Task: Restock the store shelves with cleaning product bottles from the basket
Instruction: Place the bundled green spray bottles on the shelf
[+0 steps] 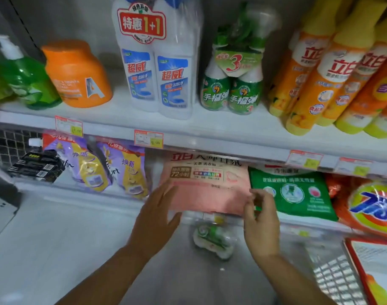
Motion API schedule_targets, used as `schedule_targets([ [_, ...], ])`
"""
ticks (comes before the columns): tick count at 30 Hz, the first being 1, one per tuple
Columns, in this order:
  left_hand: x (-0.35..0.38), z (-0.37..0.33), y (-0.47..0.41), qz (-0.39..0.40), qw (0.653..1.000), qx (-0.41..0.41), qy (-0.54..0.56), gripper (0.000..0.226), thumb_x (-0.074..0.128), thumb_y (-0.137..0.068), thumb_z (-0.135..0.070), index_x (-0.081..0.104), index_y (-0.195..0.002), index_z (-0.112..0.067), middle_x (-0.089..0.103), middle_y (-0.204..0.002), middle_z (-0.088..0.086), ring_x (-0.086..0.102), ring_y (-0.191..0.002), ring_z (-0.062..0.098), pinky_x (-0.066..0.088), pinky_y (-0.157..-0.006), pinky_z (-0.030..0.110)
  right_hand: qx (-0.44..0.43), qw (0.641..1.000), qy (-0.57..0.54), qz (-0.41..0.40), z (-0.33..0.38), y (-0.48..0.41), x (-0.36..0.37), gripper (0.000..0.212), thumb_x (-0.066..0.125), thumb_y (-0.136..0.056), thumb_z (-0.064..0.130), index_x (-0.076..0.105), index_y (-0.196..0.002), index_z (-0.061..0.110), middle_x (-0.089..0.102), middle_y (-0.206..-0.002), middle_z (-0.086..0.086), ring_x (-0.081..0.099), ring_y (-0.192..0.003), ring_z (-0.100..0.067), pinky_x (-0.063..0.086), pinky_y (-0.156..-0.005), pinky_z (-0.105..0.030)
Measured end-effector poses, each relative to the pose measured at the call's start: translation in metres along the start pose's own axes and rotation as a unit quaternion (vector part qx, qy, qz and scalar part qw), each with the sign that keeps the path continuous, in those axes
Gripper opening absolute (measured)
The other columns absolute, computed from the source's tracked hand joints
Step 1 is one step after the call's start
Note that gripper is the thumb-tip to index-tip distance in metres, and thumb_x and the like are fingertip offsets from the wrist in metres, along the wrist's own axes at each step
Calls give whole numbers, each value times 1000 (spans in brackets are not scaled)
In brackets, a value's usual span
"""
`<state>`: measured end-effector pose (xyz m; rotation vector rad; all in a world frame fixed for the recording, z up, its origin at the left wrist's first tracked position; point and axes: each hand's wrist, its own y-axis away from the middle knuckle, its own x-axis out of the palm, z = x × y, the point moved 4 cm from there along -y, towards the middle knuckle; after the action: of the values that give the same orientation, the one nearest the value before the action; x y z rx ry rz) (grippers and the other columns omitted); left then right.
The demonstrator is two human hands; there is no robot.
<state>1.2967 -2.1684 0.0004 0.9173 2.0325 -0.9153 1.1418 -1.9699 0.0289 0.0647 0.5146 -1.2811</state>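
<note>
Evidently the step in hand was the squaring-up of a pink bag [208, 190] on the lower shelf [78, 189], judged to be a clearing of room rather than a placing of stock. The left hand [157, 214] was open, fingers straight and together, palm laid against the bag's lower left edge at about eight o'clock of it. The right hand [261, 219] sat at the bag's lower right corner, about four o'clock, fingers loosely curled; whether thumb and forefinger had the corner pinched could not be told. Neither hand held a bottle. The task's stock, a wrapped pack of green-and-white bottles [213, 238], lay on its side below the shelf edge at six o'clock of the bag, between the two wrists and apart from both hands. What it rested in was too blurred to name, though a grey mesh [335, 280] showed at four o'clock of it. A like-looking green pack [231, 93] stood upright on the upper shelf [210, 128] at twelve o'clock. Recommendation: push the bag back evenly with both hands so that it slides flat and does not buckle or ride over the green bag [293, 192] just beside it at three o'clock; keep it off the purple pouches [131, 172] at nine o'clock; then free both hands and lift the pack by its body, not by the film
</note>
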Motion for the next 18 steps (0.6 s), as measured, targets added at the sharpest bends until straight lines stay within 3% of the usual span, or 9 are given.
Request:
schedule_targets([
  [3, 32, 24, 60, 83, 994, -66, -2, 60, 61, -84, -43, 51, -139, -23, 47, -148, -1, 52, -129, 17, 42, -102, 32, 152, 969, 106, 164, -89, 42, 15, 49, 66, -83, 1, 54, -128, 18, 55, -121, -6, 56, -115, -27, 43, -90, -29],
  [6, 57, 38, 101, 168, 977, -132, 17, 70, 40, -82, -60, 50, -142, -24, 46, -148, -1, 50, -133, 18, 33, -108, 28, 140, 951, 88, 261, -120, 55, 29, 60, 81, -70, 4, 57, -118, 31, 66, -112, 5, 65, -106, -5, 53, -87, -25],
  [7, 63, 39, 110, 196, 970, -140, 28, 75, 36, -81, -63, 45, -145, -26, 41, -152, -3, 43, -139, 16, 27, -111, 25, 144, 948, 88, 270, -125, 55, 34, 59, 82, -71, 3, 58, -116, 33, 67, -107, 8, 66, -101, -1, 55, -84, -25],
  [9, 70, 37, 119, 235, 961, -139, 44, 72, 41, -86, -63, 35, -149, -29, 32, -156, -6, 34, -143, 12, 20, -112, 17, 174, 940, 127, 266, -127, 52, 41, 50, 76, -83, 12, 55, -127, 26, 67, -109, 3, 66, -103, -18, 53, -83, -32],
  [12, 74, 34, 120, 257, 953, -155, 51, 64, 60, -93, -43, 34, -149, -26, 33, -154, -6, 40, -138, 11, 28, -110, 17, 179, 929, 184, 268, -135, 50, 45, 39, 67, -92, 20, 54, -128, 12, 67, -110, -13, 62, -103, -34, 43, -78, -30],
  [16, 76, 25, 107, 247, 945, -193, 95, 70, 72, -87, -37, 39, -146, -21, 41, -148, -1, 50, -130, 18, 42, -107, 32, 159, 936, 164, 267, -118, 60, 32, 31, 70, -90, 18, 58, -118, 10, 63, -94, -2, 64, -93, -29, 38, -70, -27],
  [18, 76, 19, 99, 254, 937, -215, 107, 79, 76, -84, -37, 34, -149, -23, 38, -149, -3, 49, -130, 15, 42, -104, 28, 137, 943, 159, 256, -99, 58, 21, 31, 72, -88, 23, 62, -116, 15, 64, -91, 0, 64, -90, -26, 42, -71, -30],
])
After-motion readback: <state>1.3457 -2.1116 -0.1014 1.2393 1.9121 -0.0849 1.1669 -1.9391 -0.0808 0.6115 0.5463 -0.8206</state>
